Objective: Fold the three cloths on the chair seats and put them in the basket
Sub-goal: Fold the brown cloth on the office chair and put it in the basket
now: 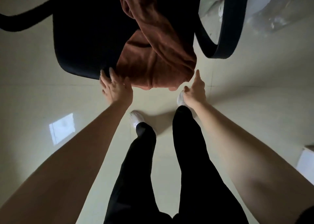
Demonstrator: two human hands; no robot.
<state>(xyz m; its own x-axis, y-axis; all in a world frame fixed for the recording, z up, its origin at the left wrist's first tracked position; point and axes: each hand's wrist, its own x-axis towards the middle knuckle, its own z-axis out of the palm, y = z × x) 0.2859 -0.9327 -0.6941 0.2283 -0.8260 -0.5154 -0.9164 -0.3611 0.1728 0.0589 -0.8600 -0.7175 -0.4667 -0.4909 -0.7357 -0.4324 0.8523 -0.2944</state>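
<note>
A brown cloth [153, 58] lies rumpled along a black chair seat [88, 36], and its near end hangs over the seat's front edge. My left hand [113, 87] rests with spread fingers at the seat's front edge, touching the left side of the hanging end. My right hand [195, 87] is just right of the cloth's lower right corner, with one finger stretched forward and the thumb out toward the cloth. Neither hand visibly grips the fabric. No basket or other cloth is in view.
The chair's black armrests curve out at the left [20, 23] and right [226, 36]. Clear plastic wrapping [271, 11] lies on the pale tiled floor at the back right. My legs in black trousers and white shoes [136, 118] stand in front of the chair.
</note>
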